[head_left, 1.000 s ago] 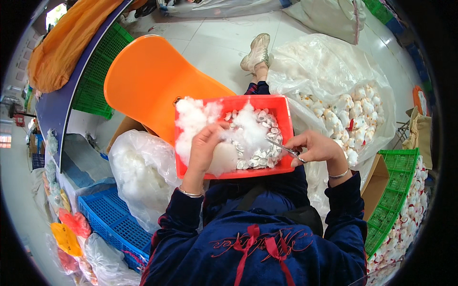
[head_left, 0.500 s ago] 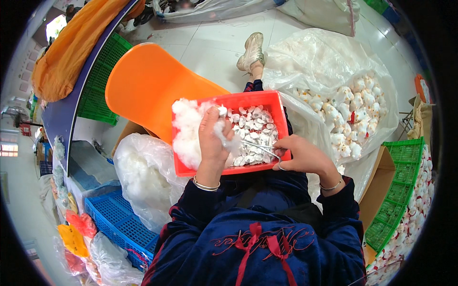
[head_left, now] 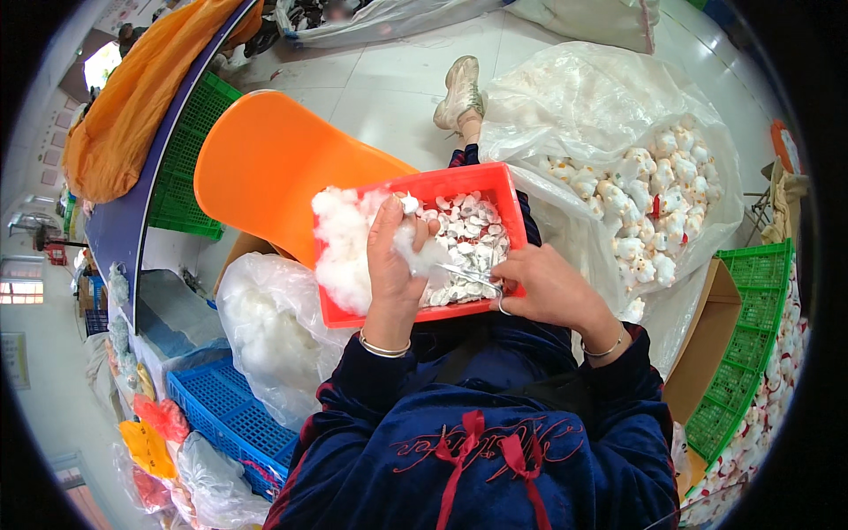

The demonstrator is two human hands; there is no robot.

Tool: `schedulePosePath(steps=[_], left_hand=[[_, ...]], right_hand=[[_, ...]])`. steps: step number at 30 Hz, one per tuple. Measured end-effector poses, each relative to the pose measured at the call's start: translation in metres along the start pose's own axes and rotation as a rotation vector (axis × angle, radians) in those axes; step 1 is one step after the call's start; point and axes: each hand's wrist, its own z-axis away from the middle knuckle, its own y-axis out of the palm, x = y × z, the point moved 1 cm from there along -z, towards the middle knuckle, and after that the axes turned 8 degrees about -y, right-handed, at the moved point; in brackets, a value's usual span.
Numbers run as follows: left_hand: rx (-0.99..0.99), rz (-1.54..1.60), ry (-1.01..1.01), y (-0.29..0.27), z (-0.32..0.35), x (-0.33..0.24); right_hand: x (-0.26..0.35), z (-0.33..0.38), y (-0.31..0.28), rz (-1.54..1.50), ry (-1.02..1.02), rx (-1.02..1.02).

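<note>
A red tray (head_left: pixel 517 203) rests on my lap, with white stuffing fluff (head_left: pixel 340 256) in its left part and several small white pieces (head_left: pixel 473 225) in its right part. Over the tray's middle, my left hand (head_left: pixel 393 269) pinches a small white piece (head_left: pixel 409 203) between thumb and fingers. A loose tuft of fluff (head_left: pixel 420 252) lies against its palm and fingers. My right hand (head_left: pixel 548 287), at the tray's near right corner, is closed on slim silver forceps (head_left: pixel 474 276) with looped handles. Their tips reach toward the tuft; the fluff partly hides them.
An orange chair (head_left: pixel 274 168) stands beyond the tray at left. A bag of fluff (head_left: pixel 274 331) and a blue crate (head_left: pixel 234 406) are at my left. To the right lie a large clear bag (head_left: pixel 565 97) of white stuffed pieces, a cardboard box (head_left: pixel 707 344) and a green crate (head_left: pixel 742 331).
My right hand has shifted slightly left with the forceps, its fingers drawn closer together. My left hand stays nearly in place, still pinching the small white piece. The whole view has shifted slightly.
</note>
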Motion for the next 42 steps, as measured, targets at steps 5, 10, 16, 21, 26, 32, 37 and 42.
schedulePosePath(steps=[5,10,16,21,26,32,37,42], left_hand=[[0.045,-0.079,-0.011,-0.017,-0.004,-0.011],[-0.044,-0.381,-0.063,-0.016,0.005,-0.011],[0.007,-0.665,-0.011,-0.008,0.016,-0.005],[0.037,-0.671,-0.029,-0.005,0.022,-0.006],[0.075,-0.703,-0.001,-0.008,0.022,-0.008],[0.129,-0.744,-0.034,-0.01,0.022,-0.009],[0.17,-0.844,-0.074,-0.008,0.02,-0.015],[0.242,-0.8,-0.164,-0.008,0.018,-0.019]], right_hand=[[-0.012,0.03,-0.022,-0.548,-0.16,-0.15],[-0.019,0.044,-0.031,-0.23,0.053,-0.325],[0.0,0.033,-0.03,-0.064,0.093,-0.243],[0.003,0.03,-0.031,0.003,0.091,-0.207],[0.004,0.034,-0.032,-0.004,0.065,-0.229],[0.003,0.033,-0.033,0.02,0.052,-0.195],[0.003,0.032,-0.037,0.038,0.052,-0.157],[-0.003,0.031,-0.038,-0.05,-0.032,-0.152]])
